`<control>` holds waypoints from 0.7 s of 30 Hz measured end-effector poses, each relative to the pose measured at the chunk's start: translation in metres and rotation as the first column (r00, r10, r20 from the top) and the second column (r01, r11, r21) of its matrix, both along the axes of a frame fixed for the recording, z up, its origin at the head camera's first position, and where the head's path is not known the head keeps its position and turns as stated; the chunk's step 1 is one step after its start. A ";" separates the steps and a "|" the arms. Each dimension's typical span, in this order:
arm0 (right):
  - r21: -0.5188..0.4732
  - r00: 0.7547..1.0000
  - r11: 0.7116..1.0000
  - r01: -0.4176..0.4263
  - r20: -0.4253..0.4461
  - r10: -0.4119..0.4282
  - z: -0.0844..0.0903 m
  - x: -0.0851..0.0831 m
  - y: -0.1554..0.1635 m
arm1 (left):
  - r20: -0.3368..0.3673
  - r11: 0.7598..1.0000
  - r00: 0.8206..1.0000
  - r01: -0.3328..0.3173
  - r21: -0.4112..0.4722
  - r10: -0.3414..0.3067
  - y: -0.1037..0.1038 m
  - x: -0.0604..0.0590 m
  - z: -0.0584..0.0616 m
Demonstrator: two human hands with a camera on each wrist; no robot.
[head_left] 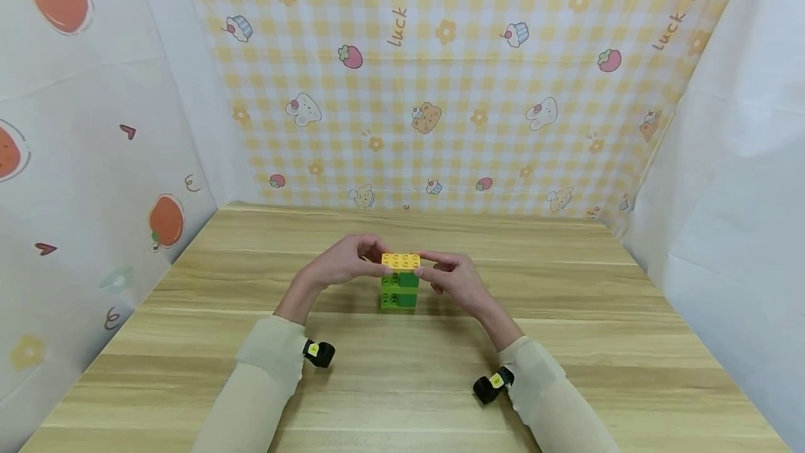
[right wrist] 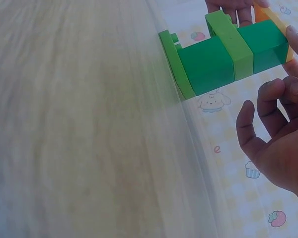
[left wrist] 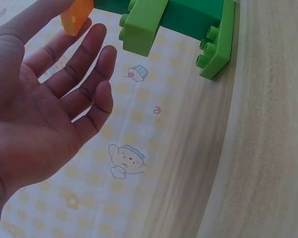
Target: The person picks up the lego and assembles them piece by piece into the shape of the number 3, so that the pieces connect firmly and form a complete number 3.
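A stack of toy building blocks stands upright on the table, with light green blocks (right wrist: 241, 52) alternating with dark green blocks (right wrist: 208, 64). Across its top lies a yellow-orange block (head_left: 401, 261) with studs facing up. My left hand (head_left: 349, 259) pinches the left end of that top block between thumb and index finger. Its other fingers are spread loosely behind, as the left wrist view shows. At the opposite end my right hand (head_left: 458, 278) pinches the same block with thumb and index finger. The right hand's remaining fingers curl loosely beside the stack.
The wood-grain table (head_left: 402, 383) runs back to a yellow checked cloth (head_left: 402, 89) hung behind it. White cloths hang at the left and right sides. Black cameras are strapped to the left wrist (head_left: 319, 354) and right wrist (head_left: 492, 384).
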State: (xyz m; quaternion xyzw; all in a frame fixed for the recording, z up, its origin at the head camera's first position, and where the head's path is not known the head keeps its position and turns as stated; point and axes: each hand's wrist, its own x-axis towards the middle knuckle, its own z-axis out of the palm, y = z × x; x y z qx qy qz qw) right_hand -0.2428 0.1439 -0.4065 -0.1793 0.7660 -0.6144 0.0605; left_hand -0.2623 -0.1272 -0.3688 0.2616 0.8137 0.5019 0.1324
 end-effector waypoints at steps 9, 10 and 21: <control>0.019 1.000 1.000 -0.003 -0.008 0.003 0.001 -0.001 0.001 | -0.013 0.999 1.000 0.024 -0.033 -0.024 -0.003 0.001 0.003; 0.018 1.000 1.000 -0.004 -0.009 0.005 0.001 -0.001 0.001 | -0.012 0.999 1.000 0.025 -0.036 -0.025 -0.003 0.001 0.004; 0.016 1.000 1.000 -0.010 0.003 0.010 0.003 0.001 0.000 | 0.044 0.984 0.995 0.094 -0.150 -0.088 -0.003 0.000 -0.003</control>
